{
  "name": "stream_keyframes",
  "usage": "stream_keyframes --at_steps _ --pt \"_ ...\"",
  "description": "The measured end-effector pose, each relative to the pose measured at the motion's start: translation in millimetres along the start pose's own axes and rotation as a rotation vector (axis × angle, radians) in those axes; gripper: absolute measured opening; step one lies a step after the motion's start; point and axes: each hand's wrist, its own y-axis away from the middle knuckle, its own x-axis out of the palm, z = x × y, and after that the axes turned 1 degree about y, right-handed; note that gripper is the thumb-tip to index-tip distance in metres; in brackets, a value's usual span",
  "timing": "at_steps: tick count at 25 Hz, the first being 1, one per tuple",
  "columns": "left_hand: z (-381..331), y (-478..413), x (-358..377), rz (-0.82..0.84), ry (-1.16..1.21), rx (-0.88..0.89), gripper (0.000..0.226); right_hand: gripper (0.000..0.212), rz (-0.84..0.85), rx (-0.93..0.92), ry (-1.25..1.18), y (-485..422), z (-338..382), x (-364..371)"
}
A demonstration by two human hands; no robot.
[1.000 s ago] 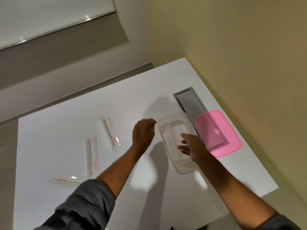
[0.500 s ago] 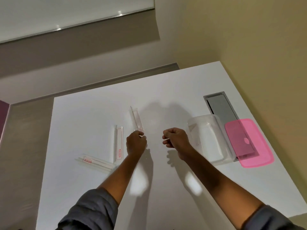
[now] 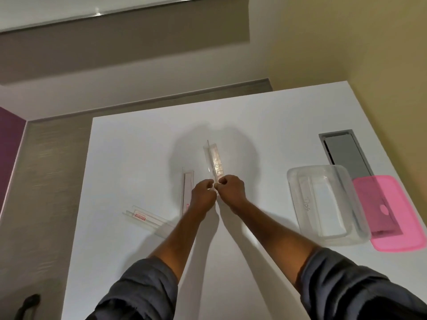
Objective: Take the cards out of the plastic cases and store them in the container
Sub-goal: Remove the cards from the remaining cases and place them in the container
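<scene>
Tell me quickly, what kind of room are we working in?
Probably an office or meeting room: a plain white table with a built-in grey cable hatch, bare painted walls, and a window blind above.

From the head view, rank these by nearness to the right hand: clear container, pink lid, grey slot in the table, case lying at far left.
1. Clear container, to the right of the right hand.
2. Far-left case, past the left hand.
3. Grey slot and pink lid, at the far right: too close to call.

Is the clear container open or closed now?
Open. The container has no lid on it; the pink lid lies on the table beside it, on its right.
</scene>
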Motion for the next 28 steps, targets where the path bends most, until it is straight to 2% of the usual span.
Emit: stream_keyframes --at_steps 3,8,11,15,18,22,25,28 --pt "5 -4 0 0.019 0.036 0.004 0.045 0.005 0.012 0.029 0.038 -5 -1 9" --pt "7 -7 -1 0.028 0.064 -0.01 0.039 0.013 -0.015 0.052 0.004 -5 -3 13" --pt "10 -9 2 -0.021 0.121 -0.064 0.016 0.014 -0.058 0.097 -0.081 -2 -3 9" --pt "4 -9 3 -0.031 0.297 -0.119 0.018 0.014 -0.035 0.139 -0.313 9 -10 -5" --pt "-6 -4 6 -0.008 0.487 -0.209 0.036 0.018 0.0 0.143 -0.422 18 -17 -21" --pt "-11 4 11 0.029 0.688 -0.285 0.027 0.019 0.075 0.144 -0.567 27 -25 -41" --pt "-10 10 14 0.109 0.829 -0.311 0.032 0.019 0.116 0.178 -0.645 33 -31 -54" --pt "-9 16 14 0.18 0.97 -0.31 0.036 0.026 0.241 0.168 -0.668 39 -41 -71"
